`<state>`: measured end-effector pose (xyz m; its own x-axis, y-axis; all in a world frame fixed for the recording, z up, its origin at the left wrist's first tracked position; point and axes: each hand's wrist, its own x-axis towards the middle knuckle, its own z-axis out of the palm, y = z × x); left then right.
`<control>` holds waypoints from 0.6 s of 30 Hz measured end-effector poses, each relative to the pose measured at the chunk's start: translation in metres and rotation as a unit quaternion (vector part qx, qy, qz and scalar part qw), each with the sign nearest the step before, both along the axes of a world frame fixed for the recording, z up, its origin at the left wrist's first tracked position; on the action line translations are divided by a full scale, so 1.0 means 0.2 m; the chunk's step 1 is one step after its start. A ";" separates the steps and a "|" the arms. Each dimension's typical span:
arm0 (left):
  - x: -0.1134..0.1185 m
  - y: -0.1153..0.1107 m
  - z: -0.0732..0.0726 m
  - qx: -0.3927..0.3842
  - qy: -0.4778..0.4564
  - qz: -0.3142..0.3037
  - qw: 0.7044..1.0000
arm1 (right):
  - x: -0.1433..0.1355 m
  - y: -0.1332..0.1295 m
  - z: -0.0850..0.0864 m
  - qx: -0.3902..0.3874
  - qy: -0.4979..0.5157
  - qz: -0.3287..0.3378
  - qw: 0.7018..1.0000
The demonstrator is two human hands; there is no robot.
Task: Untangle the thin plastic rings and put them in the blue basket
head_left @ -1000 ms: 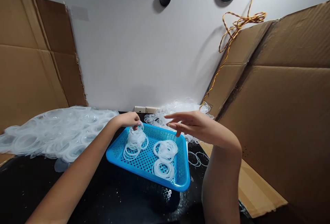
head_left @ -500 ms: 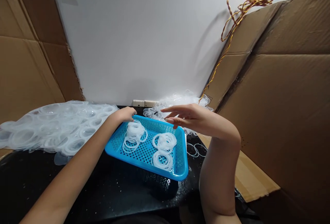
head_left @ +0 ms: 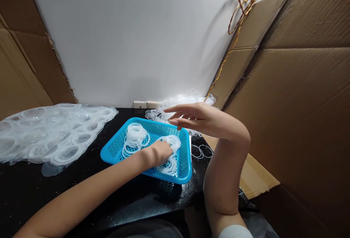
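Observation:
A blue perforated plastic basket (head_left: 186, 177) stands on the black table, holding loose bunches of thin white rings. One bunch of rings (head_left: 136, 134) lies in its left part. My left hand (head_left: 161, 152) reaches into the right part, its fingers curled down onto the white rings (head_left: 168, 167) there; the fingertips are partly hidden behind the hand. Above the basket's far right rim hovers my right hand (head_left: 194, 116), bent at the wrist, fingers stretched out and holding nothing visible.
Translucent bags of larger rings (head_left: 68, 132) cover the table's left side. A heap of loose clear rings (head_left: 186, 101) sits by the wall behind the basket. A few rings (head_left: 202, 152) lie right of it. Cardboard panels (head_left: 300, 84) flank the table, and a twisted yellow-brown cord (head_left: 232, 48) hangs at right.
My left hand has moved from the basket's far left rim into its right part, onto the rings. My right hand keeps its pose. The whole view has shifted slightly.

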<state>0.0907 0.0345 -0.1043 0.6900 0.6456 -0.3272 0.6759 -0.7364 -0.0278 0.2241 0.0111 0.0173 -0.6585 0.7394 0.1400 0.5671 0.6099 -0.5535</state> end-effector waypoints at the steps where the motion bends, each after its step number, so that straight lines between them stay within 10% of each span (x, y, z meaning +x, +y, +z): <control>1: 0.00 0.00 -0.01 0.005 0.010 -0.001 1.000 | 0.00 0.00 0.00 -0.001 0.003 0.001 1.000; 18: 0.02 0.01 0.01 -0.006 0.008 0.027 1.000 | 0.00 0.01 -0.01 0.001 -0.010 0.024 1.000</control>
